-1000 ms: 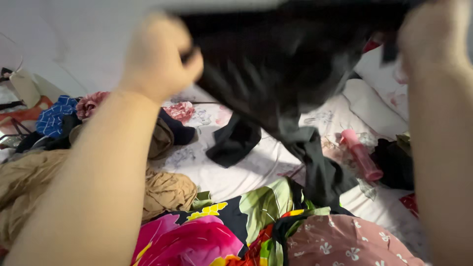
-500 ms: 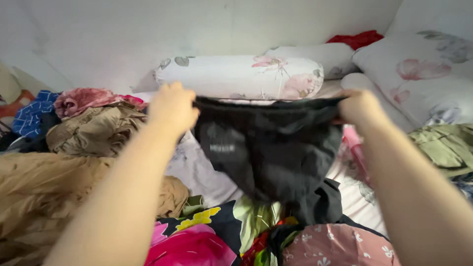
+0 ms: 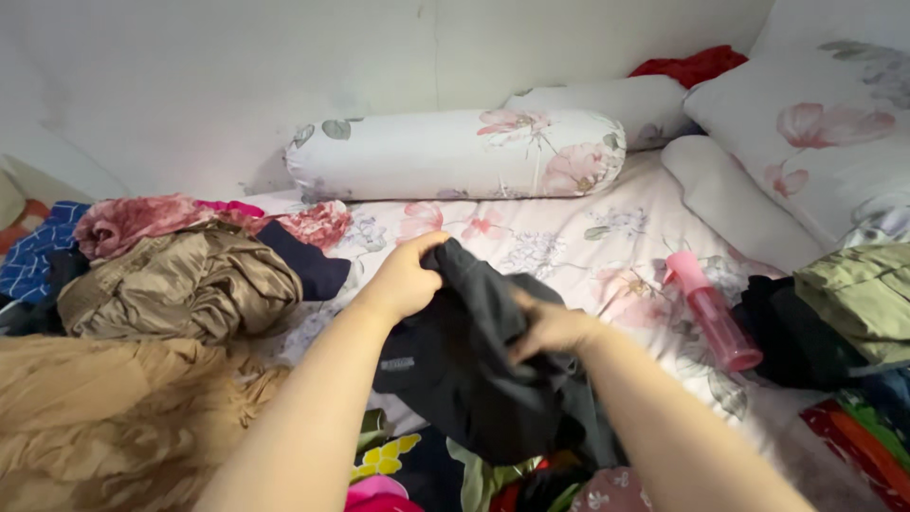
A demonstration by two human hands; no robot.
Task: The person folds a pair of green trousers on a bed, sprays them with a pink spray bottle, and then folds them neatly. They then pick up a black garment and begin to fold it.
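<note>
A: Garment, black, soft knit cloth [image 3: 474, 370], sat bunched between both hands, low over flowered white bedsheet [image 3: 569, 237], front-centre. Left hand [image 3: 406, 280] closed round top edge, fingers curled tight into a fold.

B: Rt hand?

A: Right hand [image 3: 550, 327] pinched shut on a fold mid-cloth, thumb side buried, so exact grip couldn't be told. Rest of cloth hung down toward bright floral fabric [image 3: 398, 465] at bottom edge.

B: Looked crumpled. Advice?

A: Judged best to find two matching corners or a seam first, then spread hands apart, cloth taut & level. Shouldn't tug w/ a fistful: twists it.

B: Hazards nearby?

A: Pink plastic spray bottle [image 3: 711, 313] lay on sheet just right of right forearm, near enough to get swept. Tan crumpled jacket [image 3: 180, 280] & heap of other clothes lay left, apart from cloth. Flowered bolster pillow [image 3: 455, 152] lay by wall, well clear.

B: So keep it centred.

A: Yes, over bare sheet, away from bottle.
</note>
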